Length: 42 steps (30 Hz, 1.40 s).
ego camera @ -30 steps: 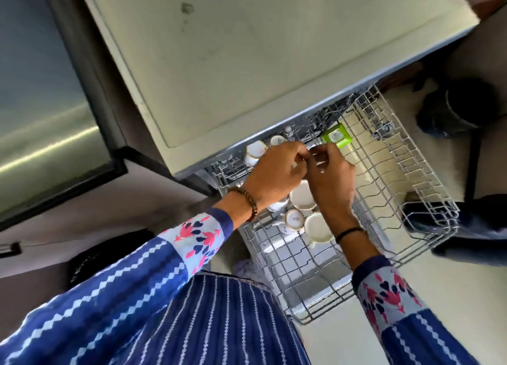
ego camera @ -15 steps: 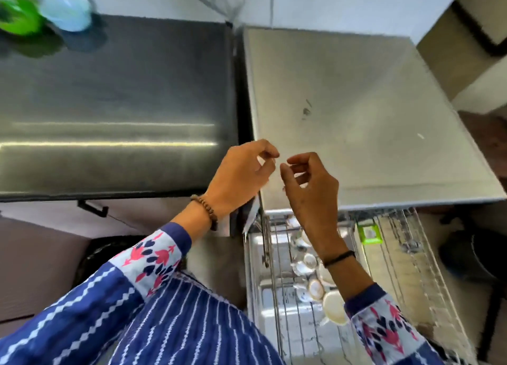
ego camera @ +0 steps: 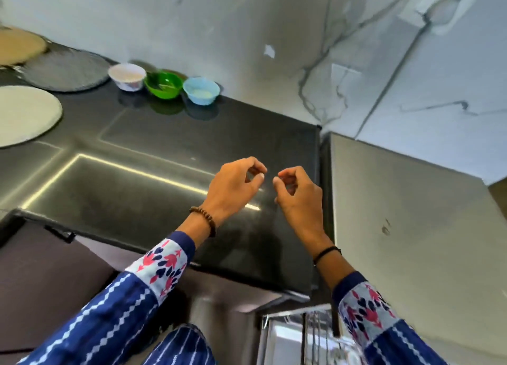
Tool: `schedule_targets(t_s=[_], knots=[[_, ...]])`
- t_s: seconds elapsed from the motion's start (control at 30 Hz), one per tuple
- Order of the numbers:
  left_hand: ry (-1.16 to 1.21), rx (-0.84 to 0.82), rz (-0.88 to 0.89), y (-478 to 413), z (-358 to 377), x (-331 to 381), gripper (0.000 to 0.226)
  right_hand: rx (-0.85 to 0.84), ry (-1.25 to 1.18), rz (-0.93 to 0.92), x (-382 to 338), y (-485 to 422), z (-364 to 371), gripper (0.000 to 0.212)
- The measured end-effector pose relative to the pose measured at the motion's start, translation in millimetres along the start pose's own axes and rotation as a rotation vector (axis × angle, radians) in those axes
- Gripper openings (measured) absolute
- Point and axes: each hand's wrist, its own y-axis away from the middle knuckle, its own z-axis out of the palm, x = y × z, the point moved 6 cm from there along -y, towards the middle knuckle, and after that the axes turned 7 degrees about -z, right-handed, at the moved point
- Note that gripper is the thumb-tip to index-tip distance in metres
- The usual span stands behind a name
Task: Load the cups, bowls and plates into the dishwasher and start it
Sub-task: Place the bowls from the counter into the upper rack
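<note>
**Crowded bowls risk a knock**

Plates (ego camera: 65, 71) lie far left on the desk (ego camera: 170, 145), with three bowls (ego camera: 163, 85) packed close by the wall. The left hand (ego camera: 233, 189) and right hand (ego camera: 299, 197) hover empty, fingers loosely curled. Lifting one bowl could jostle its neighbours. The dishwasher rack (ego camera: 315, 334) shows bottom right.
</note>
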Motion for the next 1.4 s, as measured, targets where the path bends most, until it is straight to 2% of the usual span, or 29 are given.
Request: schedule_targets(t_s=[0.33, 0.57, 0.63, 0.77, 0.87, 1.0, 1.17, 1.27, 1.4], knots=[[0.091, 0.07, -0.163, -96.1, -105.0, -101.4, 0.011, -0.097, -0.041, 0.036, -39.5, -112.2, 118.4, 0.005], [0.195, 0.101, -0.283, -168.3, -132.6, -165.4, 0.012, -0.198, -0.095, 0.136, -43.0, -181.9, 189.4, 0.011], [0.273, 0.099, -0.348, -187.6, -129.6, -181.6, 0.021, -0.248, -0.121, 0.202, -36.5, -201.7, 207.5, 0.018], [0.439, 0.089, -0.457, -224.1, -115.0, -203.0, 0.053, -0.327, -0.203, 0.384, -14.9, -237.2, 240.4, 0.044], [0.559, 0.128, -0.49, -243.5, -104.5, -211.3, 0.063, -0.328, -0.267, 0.477, 4.3, -255.3, 258.7, 0.054], [0.706, 0.203, -0.518, -258.8, -97.3, -221.9, 0.062, -0.219, -0.327, 0.549, 19.3, -275.2, 271.7, 0.027], [0.778, 0.133, -0.48, -266.1, -91.7, -233.1, 0.067, -0.149, -0.389, 0.663, 18.8, -293.3, 281.1, 0.029], [0.807, 0.095, -0.453, -265.2, -92.8, -237.4, 0.064, -0.15, -0.422, 0.714, 20.2, -293.4, 284.5, 0.018], [0.765, 0.078, -0.399, -260.8, -95.7, -232.6, 0.054, -0.12, -0.378, 0.684, 27.3, -283.6, 280.5, 0.007]])
